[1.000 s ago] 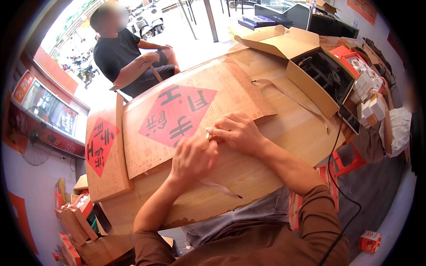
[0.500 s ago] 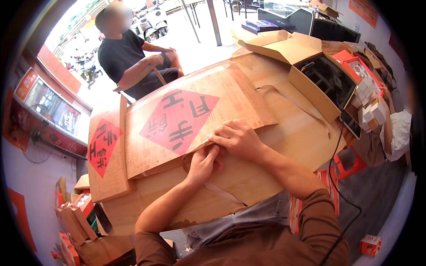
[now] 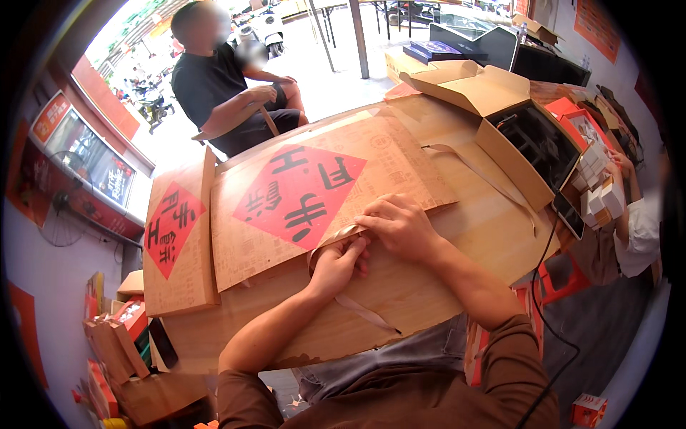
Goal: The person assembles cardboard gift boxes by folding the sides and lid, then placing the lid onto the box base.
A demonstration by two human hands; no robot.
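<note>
Wooden tabletop (image 3: 443, 286) filled the middle of the view, with a shop floor and an open street front behind it. Nearest the wearer, two bare hands worked at the table's near half. The left hand (image 3: 337, 263) was closed around a tan ribbon strip (image 3: 368, 312), whose loose end trailed back across the wood toward the wearer. The right hand (image 3: 400, 225) curled over the same strip where it looped up at the near edge of the flat cardboard sheet (image 3: 300, 207), fingers pinching it. That sheet carried one red diamond panel. Left of it lay a second, narrower cardboard sheet (image 3: 175, 243) with its own red diamond, making two printed sheets. A second ribbon strip (image 3: 493, 182) lay further right on the table. Beyond it stood one open cardboard box (image 3: 493, 107). At the far side sat one person in a dark shirt (image 3: 221, 86).

Half a second earlier the two hands had sat closer together on the sheet's edge; by this moment the left hand had drawn slightly nearer the wearer, with the loop raised between them.
</note>
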